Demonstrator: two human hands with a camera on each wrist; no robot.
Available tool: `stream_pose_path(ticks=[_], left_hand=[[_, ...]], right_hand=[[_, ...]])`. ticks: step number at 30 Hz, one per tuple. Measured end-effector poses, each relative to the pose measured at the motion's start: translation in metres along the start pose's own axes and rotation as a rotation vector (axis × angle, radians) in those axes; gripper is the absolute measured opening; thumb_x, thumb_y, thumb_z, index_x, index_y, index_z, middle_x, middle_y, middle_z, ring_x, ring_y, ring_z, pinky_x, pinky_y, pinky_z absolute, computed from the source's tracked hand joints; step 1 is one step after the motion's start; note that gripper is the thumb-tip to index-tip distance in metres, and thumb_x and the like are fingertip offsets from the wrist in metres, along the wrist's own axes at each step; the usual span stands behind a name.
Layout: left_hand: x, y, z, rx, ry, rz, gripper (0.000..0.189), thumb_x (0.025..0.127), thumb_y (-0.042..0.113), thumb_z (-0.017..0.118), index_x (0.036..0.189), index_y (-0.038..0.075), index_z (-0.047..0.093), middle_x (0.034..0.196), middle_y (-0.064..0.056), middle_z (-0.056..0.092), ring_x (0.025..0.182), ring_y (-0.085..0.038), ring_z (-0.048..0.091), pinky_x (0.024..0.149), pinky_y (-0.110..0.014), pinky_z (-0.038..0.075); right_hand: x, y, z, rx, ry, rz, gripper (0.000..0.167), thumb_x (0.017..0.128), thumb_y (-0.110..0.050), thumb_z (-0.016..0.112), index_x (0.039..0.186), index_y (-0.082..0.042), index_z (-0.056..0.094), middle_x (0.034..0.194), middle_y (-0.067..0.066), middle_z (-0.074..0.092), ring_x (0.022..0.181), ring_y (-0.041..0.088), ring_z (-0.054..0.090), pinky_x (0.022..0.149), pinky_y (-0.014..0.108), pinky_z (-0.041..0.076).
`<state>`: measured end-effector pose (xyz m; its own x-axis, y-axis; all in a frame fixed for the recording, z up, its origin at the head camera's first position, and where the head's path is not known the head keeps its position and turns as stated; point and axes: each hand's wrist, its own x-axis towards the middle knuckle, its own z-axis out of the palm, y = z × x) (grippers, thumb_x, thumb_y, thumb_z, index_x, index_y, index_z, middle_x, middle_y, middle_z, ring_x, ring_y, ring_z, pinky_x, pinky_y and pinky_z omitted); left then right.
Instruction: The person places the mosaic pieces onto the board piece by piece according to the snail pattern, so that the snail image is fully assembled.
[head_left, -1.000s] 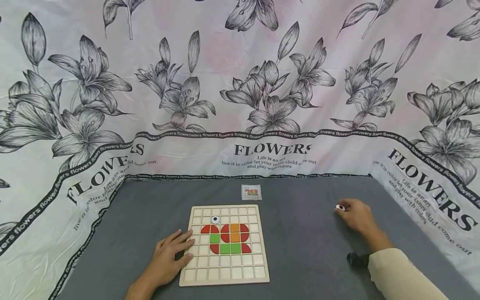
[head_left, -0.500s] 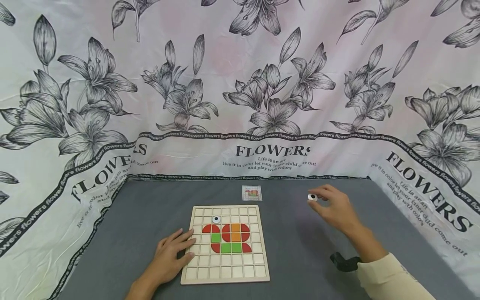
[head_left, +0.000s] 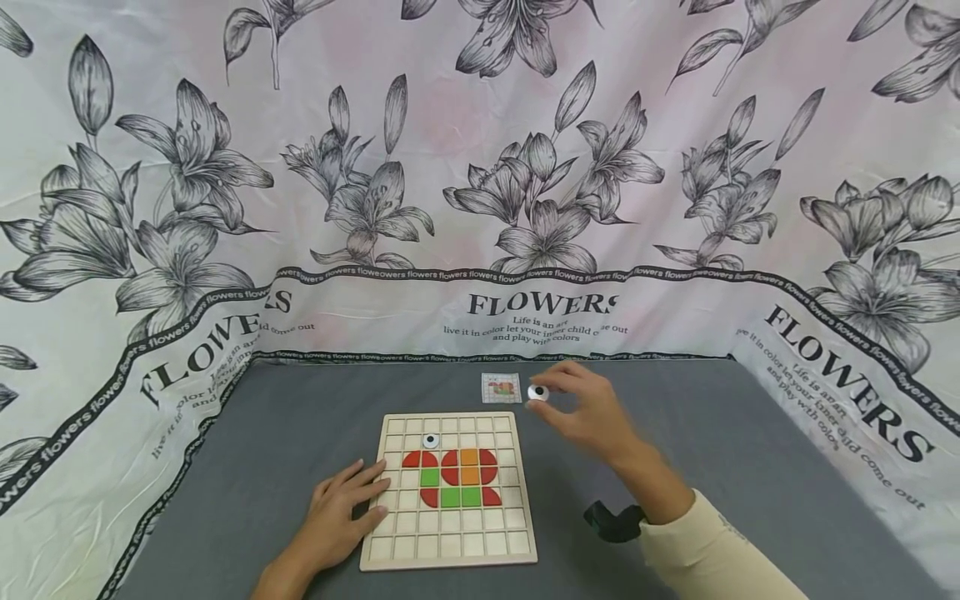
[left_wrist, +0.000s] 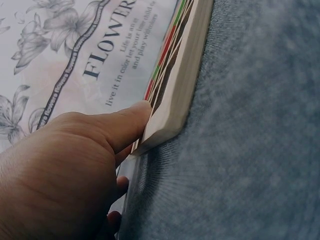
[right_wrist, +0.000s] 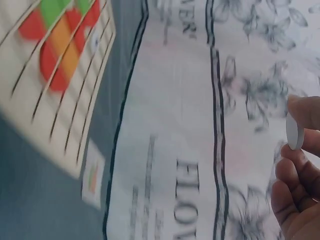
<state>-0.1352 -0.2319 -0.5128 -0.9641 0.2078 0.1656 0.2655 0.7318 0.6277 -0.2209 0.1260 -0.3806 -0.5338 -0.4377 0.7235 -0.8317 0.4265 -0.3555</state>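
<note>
A square wooden grid board lies on the grey cloth. Red, green and orange tiles form a duck-like figure in its cells, with a round white eye piece above the red head. My left hand rests at the board's left edge, fingers spread onto the rim; its thumb touches the board's side in the left wrist view. Above the table, my right hand pinches a second white eye piece between thumb and fingers. In the right wrist view this eye piece appears edge-on.
A small pattern card showing a similar coloured figure lies behind the board, just left of the held piece. White flowered fabric stands along the back and sides. A black strap device is on my right wrist.
My right hand has lifted and travelled left with the eye piece, from the table's right side to beside the pattern card. The left hand and board have stayed put.
</note>
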Motion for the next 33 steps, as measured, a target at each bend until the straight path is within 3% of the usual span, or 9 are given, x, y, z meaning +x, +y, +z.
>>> stream_pose_path(ticks=[4,11,18,22,28,33], left_hand=[[0.000,0.001,-0.002,-0.008,-0.009,-0.004,0.041,0.089,0.023,0.072,0.128,0.011,0.066,0.145,0.000,0.046,0.138,-0.034,0.029,0.104,-0.059,0.013],[0.000,0.002,-0.002,0.008,-0.009,-0.010,0.041,0.089,0.025,0.072,0.127,0.011,0.067,0.144,0.000,0.047,0.137,-0.033,0.031,0.104,-0.058,0.015],[0.000,0.002,-0.003,0.023,-0.014,-0.003,0.042,0.089,0.026,0.071,0.128,0.011,0.066,0.145,0.000,0.047,0.137,-0.033,0.030,0.103,-0.058,0.015],[0.000,0.001,-0.005,0.022,-0.019,0.001,0.041,0.090,0.026,0.071,0.128,0.011,0.066,0.145,-0.001,0.047,0.137,-0.034,0.030,0.103,-0.059,0.015],[0.000,0.002,-0.004,0.032,-0.020,-0.001,0.041,0.090,0.027,0.070,0.128,0.012,0.066,0.145,0.000,0.046,0.137,-0.034,0.031,0.103,-0.059,0.016],[0.000,0.002,-0.004,0.017,-0.020,0.005,0.041,0.090,0.026,0.070,0.128,0.012,0.066,0.145,-0.001,0.047,0.137,-0.034,0.031,0.103,-0.060,0.016]], right_hand=[[0.011,-0.011,0.029,0.068,-0.021,-0.008,0.027,0.076,-0.008,0.083,0.102,-0.005,0.074,0.096,0.000,0.063,0.084,0.018,0.059,0.070,0.034,0.052],[0.022,-0.027,0.078,0.163,-0.132,0.100,0.026,0.083,-0.010,0.079,0.108,-0.005,0.073,0.101,-0.001,0.061,0.092,0.015,0.060,0.077,0.036,0.054],[0.028,-0.028,0.124,0.164,-0.197,0.132,0.025,0.086,-0.012,0.076,0.109,-0.006,0.072,0.102,0.000,0.062,0.091,0.013,0.059,0.077,0.033,0.052],[0.027,-0.025,0.150,0.172,-0.271,0.200,0.025,0.088,-0.012,0.073,0.112,-0.005,0.071,0.104,0.001,0.061,0.092,0.017,0.058,0.078,0.028,0.051],[0.023,-0.022,0.174,0.170,-0.375,0.331,0.026,0.089,-0.011,0.072,0.114,-0.002,0.070,0.102,0.002,0.060,0.093,0.020,0.057,0.076,0.027,0.049],[0.017,-0.016,0.190,0.119,-0.440,0.381,0.026,0.089,-0.014,0.072,0.114,-0.006,0.071,0.102,-0.001,0.061,0.093,0.014,0.057,0.075,0.024,0.050]])
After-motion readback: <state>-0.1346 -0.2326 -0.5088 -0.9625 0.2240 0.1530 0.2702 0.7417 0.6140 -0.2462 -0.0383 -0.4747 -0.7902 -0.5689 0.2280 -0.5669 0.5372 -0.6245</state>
